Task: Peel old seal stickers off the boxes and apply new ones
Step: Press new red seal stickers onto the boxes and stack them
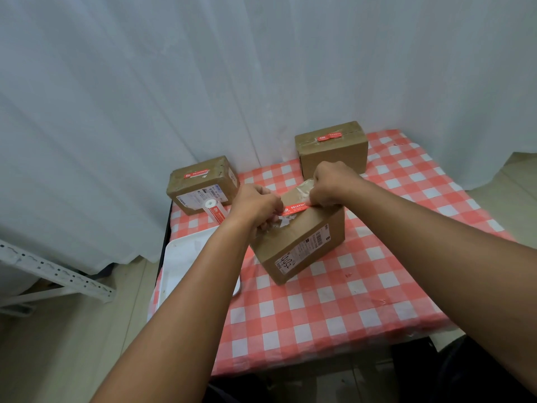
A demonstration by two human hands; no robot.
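A brown cardboard box [302, 242] sits in the middle of the checked table, a shipping label on its front side. A red seal sticker [295, 208] stretches across its top between my two hands. My left hand [257, 203] pinches the sticker's left end and my right hand [331, 184] pinches its right end. White torn paper residue [286, 221] shows on the box top just below the sticker. A roll of red and white stickers [215, 210] lies to the left, by the back-left box.
Two more brown boxes carry red seal stickers: one at the back left [203, 184], one at the back right [331, 148]. A white tray [186, 251] lies on the table's left edge under my left forearm. White curtain hangs behind; a metal rack [58, 274] stands lower left.
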